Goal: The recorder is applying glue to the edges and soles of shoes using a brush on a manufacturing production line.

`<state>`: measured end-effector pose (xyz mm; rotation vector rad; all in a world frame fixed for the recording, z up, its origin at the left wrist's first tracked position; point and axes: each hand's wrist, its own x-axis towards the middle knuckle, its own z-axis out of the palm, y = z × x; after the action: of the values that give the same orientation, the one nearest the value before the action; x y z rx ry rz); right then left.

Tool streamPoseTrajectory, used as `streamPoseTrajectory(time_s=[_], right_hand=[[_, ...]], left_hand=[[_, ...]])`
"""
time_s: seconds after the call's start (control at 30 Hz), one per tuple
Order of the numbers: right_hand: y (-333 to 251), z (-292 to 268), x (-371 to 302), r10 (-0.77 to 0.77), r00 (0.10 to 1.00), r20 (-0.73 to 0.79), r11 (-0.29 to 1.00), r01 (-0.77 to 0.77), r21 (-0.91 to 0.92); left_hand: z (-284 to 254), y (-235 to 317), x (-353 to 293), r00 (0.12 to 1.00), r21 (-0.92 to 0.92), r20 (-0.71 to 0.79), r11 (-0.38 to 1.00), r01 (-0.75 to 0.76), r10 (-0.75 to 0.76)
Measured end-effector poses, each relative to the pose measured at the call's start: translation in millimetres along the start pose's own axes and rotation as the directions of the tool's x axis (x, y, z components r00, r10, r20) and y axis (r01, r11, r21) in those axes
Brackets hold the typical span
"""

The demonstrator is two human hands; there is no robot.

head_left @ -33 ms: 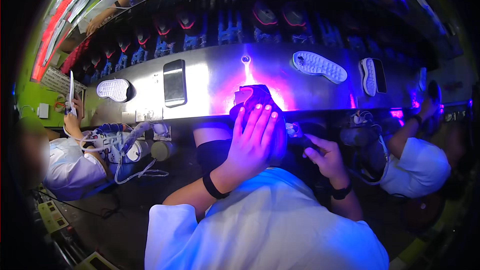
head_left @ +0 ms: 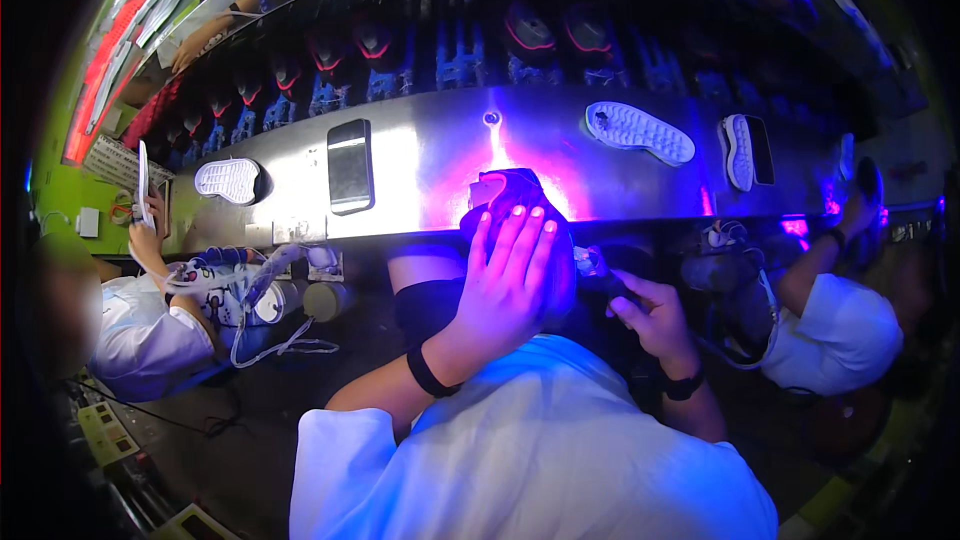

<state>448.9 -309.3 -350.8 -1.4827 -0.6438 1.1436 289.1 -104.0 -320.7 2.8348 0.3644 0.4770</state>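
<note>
Under the purple light, my left hand (head_left: 503,285) lies flat with straight fingers on a dark shoe upper (head_left: 522,187), which has a curved pinkish edge line. The shoe is at the bench's near edge, and my palm hides much of it. My right hand (head_left: 655,320) is closed, thumb against fingers, on a small dark-handled tool (head_left: 598,275). Its pale, shiny head points toward the shoe's right side. Whether that head touches the shoe I cannot tell, nor its exact kind.
On the metal bench (head_left: 420,205) are a phone (head_left: 349,168), a white sole (head_left: 228,181) on the left and another white sole (head_left: 640,132) on the right. Behind runs a rack of dark shoes (head_left: 530,30). Co-workers sit left (head_left: 150,325) and right (head_left: 835,335); a pot (head_left: 325,300) hangs below.
</note>
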Motion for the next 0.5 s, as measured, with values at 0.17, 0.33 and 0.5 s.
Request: streamPoseTrajectory(time_s=[0.17,0.33,0.5], right_hand=[[5,-1,-23,0.055,0.998,-0.042,0.996,-0.052,0.071],[-6,5,-35,0.080,0.985,-0.153,0.988,-0.058,0.140],[-14,-2,-22,-0.089,0.921,-0.378,0.994,0.059,-0.090]], left_hand=[[1,12,24,0.997,-0.001,-0.046,0.998,0.062,-0.062],[-1,17,54,0.998,0.021,0.031,0.998,0.058,-0.058],[4,17,83,0.996,-0.010,0.000,0.996,0.091,-0.091]])
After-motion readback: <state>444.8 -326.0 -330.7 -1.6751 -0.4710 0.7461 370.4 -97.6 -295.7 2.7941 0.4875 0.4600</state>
